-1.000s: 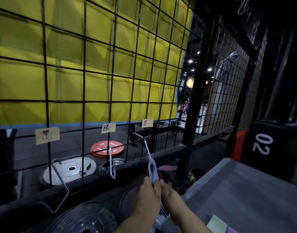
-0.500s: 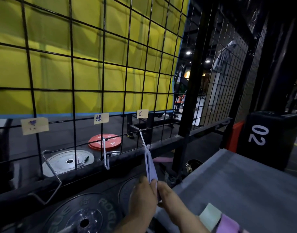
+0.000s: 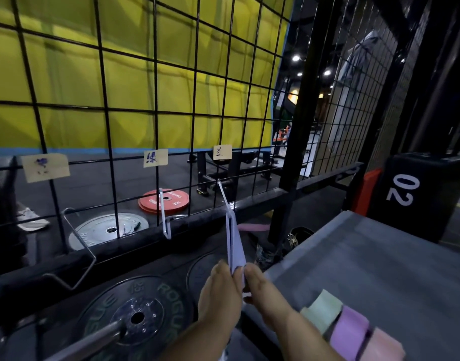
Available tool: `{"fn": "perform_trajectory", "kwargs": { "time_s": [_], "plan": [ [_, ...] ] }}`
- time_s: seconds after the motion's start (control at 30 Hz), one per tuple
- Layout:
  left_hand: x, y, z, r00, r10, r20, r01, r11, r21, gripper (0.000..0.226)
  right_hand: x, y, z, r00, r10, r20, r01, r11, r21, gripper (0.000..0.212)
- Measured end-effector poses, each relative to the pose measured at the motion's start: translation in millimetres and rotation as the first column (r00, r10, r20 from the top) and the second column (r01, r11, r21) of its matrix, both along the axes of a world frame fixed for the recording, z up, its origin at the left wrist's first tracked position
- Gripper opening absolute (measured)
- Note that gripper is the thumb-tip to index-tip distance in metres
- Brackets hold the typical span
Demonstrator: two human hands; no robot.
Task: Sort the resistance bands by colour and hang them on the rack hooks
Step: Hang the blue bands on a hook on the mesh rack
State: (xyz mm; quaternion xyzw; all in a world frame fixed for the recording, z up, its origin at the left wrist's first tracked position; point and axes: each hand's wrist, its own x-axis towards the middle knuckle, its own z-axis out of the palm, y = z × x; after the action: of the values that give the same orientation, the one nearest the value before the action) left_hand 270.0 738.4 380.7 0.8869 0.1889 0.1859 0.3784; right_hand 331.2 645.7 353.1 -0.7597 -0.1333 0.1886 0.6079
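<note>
Below rightmost hook (image 3: 223,193), pale band (image 3: 234,246) taut, left hand (image 3: 219,298), right hand (image 3: 261,286) still pinching it

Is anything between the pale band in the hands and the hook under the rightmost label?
Nothing visible. The left hand and right hand pinch the pale band at its lower end; its upper end touches the hook below the rightmost label. Whether it is looped on is unclear.

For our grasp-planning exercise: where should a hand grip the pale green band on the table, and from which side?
Probably pinch the pale green band by its free outer edge, coming from the side away from the purple band. It lies flat at the row's end, so that edge is open.
</note>
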Motion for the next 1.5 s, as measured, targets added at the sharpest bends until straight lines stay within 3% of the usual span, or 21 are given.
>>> {"fn": "perform_trajectory", "kwargs": {
  "time_s": [0.2,0.53,0.73,1.4,1.5],
  "plan": [
    [-0.9,-2.0,-6.9,1.000,-0.023,-0.003,0.023,0.996,0.083,0.032,0.6,0.1,-6.0,1.000,-0.006,0.027,0.006,1.000,0.015,0.031],
    [-3.2,4.6,-7.7,1.000,-0.029,-0.006,0.029,0.999,0.033,0.034,-4.8,4.4,-5.9,1.000,-0.021,0.017,0.020,0.999,0.042,0.029],
    [-9.8,-1.3,-10.7,0.998,-0.057,-0.031,0.060,0.994,0.096,0.035,-4.9,-2.5,-3.4,1.000,0.003,0.027,-0.005,0.998,0.064,0.026],
    [-18.7,2.3,-26.1,0.991,-0.086,-0.100,0.090,0.996,0.028,0.027,-18.7,-9.9,10.5,0.997,-0.001,0.078,0.003,1.000,-0.031,0.019],
    [-18.8,0.0,-32.2,0.988,-0.086,-0.128,0.084,0.996,-0.021,0.037,-23.7,-15.6,7.7,0.992,-0.025,0.122,0.030,0.999,-0.037,0.015]
  ]
}}
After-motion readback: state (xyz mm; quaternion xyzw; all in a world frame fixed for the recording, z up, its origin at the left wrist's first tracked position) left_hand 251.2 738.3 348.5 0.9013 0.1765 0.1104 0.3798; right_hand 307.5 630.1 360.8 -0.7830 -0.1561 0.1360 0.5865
